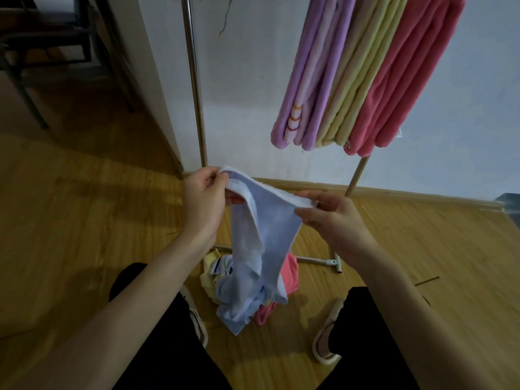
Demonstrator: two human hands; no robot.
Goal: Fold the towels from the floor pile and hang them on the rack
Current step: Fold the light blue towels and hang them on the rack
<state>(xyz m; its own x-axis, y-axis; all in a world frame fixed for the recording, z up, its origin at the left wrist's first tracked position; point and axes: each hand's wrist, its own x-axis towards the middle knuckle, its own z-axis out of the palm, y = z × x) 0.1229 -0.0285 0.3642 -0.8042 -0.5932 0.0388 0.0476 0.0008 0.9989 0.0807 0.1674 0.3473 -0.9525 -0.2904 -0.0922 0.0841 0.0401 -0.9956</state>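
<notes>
Head view: both hands, left hand (206, 202) and right hand (333, 218), pinched the blue towel's (264, 229) top edge above the floor pile (253, 291) (spreading it for folding, I'd guess).

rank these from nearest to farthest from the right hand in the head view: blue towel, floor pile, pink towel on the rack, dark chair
1. blue towel: pinched at its top edge by the right hand.
2. floor pile: below, between the feet.
3. pink towel: hanging on the rack, up and to the right.
4. dark chair: far upper left, beyond the wall corner.

Both hands (205, 204) (334, 218) raised, fingers (305, 213) apparently pinched, arms fwd.
</notes>
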